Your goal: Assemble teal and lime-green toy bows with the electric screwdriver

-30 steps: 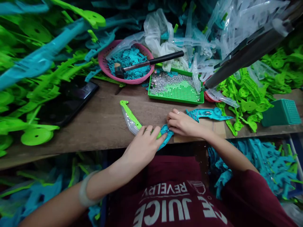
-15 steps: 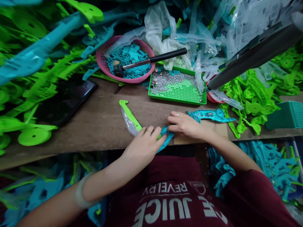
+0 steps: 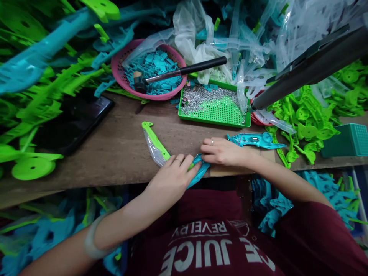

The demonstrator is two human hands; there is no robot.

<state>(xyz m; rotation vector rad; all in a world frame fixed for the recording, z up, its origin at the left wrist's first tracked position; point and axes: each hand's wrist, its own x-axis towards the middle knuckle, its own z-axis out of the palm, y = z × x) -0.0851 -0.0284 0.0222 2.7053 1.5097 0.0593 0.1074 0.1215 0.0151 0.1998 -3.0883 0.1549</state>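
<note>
Near the front edge of the bench lies a toy knife, with a lime-green strip (image 3: pixel 158 142) along a clear plastic blade (image 3: pixel 154 150) and a blue plastic handle (image 3: pixel 198 177). My left hand (image 3: pixel 174 171) is closed over the joint where green meets blue, hiding that part. The fingers of my right hand (image 3: pixel 220 152) are bent onto the far end of the blue handle; what lies under their tips is hidden. Just beyond my right hand rests another blue handle piece (image 3: pixel 255 139) with a small metal part in it.
Behind my hands are a green tray (image 3: pixel 218 120) of small silver metal parts and a pink basket (image 3: pixel 117 69) of blue pieces with a hammer (image 3: pixel 184 71) across it. A dark pole (image 3: pixel 304 69) slants in from the right. Green parts (image 3: pixel 307 126) pile up there. A phone (image 3: pixel 77 126) lies left.
The view has shifted slightly. My right hand has edged a little to the left along the blue handle. Both hands keep their places on the toy knife.
</note>
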